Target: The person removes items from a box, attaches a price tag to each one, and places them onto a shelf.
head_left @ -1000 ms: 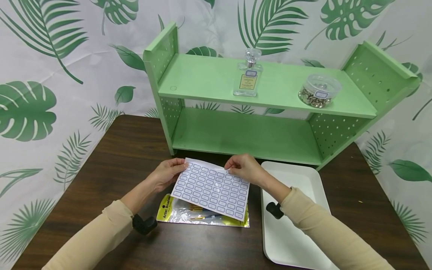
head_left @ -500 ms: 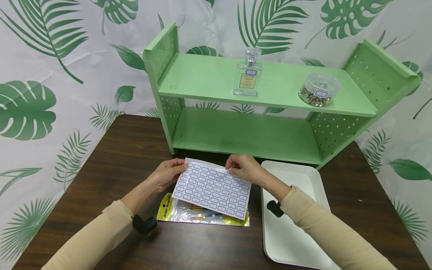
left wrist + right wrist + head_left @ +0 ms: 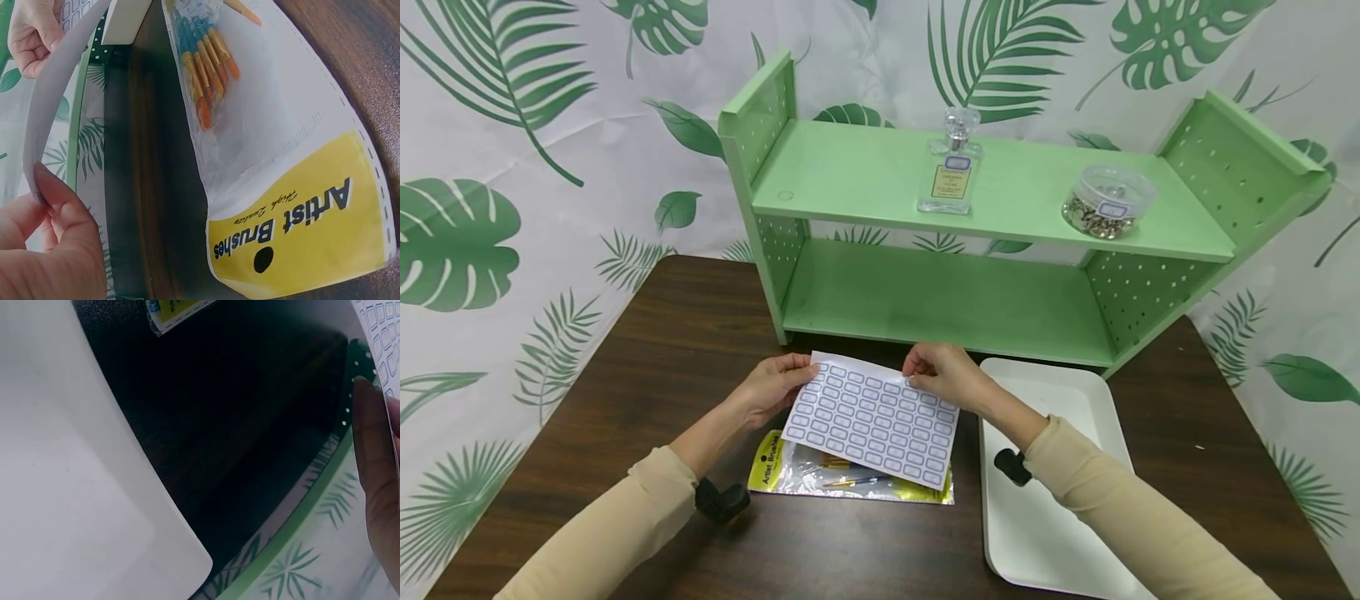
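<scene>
A white sheet of small blue-framed label stickers (image 3: 872, 417) is held tilted above the table between both hands. My left hand (image 3: 772, 386) pinches its upper left corner between thumb and fingers, which the left wrist view shows up close. Along the upper edge, toward the right, my right hand (image 3: 947, 375) pinches the sheet with thumb and fingertips. Below the sheet lies a clear pack of artist brushes (image 3: 820, 483) with a yellow header, partly covered in the head view. In the left wrist view, orange brush tips (image 3: 209, 75) show through its plastic.
A white tray (image 3: 1037, 550) lies to the right, under the right forearm. Behind stands a green two-tier shelf (image 3: 865, 175). Its upper tier bears a labelled glass perfume bottle (image 3: 951, 179) and a labelled clear round jar of small metal pieces (image 3: 1108, 204).
The sticker sheet has shifted very slightly right, along with the right hand's fingers. Both hands keep their pinch on it, and the other things stay where they were.
</scene>
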`<state>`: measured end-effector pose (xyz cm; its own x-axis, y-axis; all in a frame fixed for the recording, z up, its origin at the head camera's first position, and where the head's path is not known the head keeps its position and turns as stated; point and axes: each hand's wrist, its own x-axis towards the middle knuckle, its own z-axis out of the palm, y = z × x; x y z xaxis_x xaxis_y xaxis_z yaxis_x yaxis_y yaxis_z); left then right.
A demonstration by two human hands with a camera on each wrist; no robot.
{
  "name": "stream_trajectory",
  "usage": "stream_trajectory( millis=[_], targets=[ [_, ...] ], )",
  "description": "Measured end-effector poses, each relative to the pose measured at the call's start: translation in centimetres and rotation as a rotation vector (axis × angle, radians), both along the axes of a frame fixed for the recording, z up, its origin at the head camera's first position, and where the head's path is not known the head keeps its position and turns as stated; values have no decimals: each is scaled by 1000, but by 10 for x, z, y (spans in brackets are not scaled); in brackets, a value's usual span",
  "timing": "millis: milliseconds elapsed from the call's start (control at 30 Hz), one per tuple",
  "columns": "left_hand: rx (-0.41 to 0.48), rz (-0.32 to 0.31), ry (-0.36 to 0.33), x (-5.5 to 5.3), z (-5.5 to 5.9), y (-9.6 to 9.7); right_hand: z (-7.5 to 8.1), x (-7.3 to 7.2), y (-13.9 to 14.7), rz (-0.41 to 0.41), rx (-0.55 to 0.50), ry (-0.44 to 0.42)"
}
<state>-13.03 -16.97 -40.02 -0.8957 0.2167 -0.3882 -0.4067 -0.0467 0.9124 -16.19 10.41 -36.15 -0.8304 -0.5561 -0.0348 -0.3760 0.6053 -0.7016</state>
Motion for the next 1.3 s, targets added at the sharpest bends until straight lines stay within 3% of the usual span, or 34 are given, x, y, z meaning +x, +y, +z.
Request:
stream_trajectory(
  millis=[367,700,1100,1300],
  targets=[
    [-17,42,-52,0,-4,3,-4,0,1,13,-22,-6],
    [-17,60,-63,0,-7,2,-5,1,4,16,-79,-92],
    [-90,57,-102,-2,-12,-4,-2,0,7,-53,-251,-306],
    [-114,106,-87,-7,-14,-15,6,1,10,-123,-362,-298]
  ],
)
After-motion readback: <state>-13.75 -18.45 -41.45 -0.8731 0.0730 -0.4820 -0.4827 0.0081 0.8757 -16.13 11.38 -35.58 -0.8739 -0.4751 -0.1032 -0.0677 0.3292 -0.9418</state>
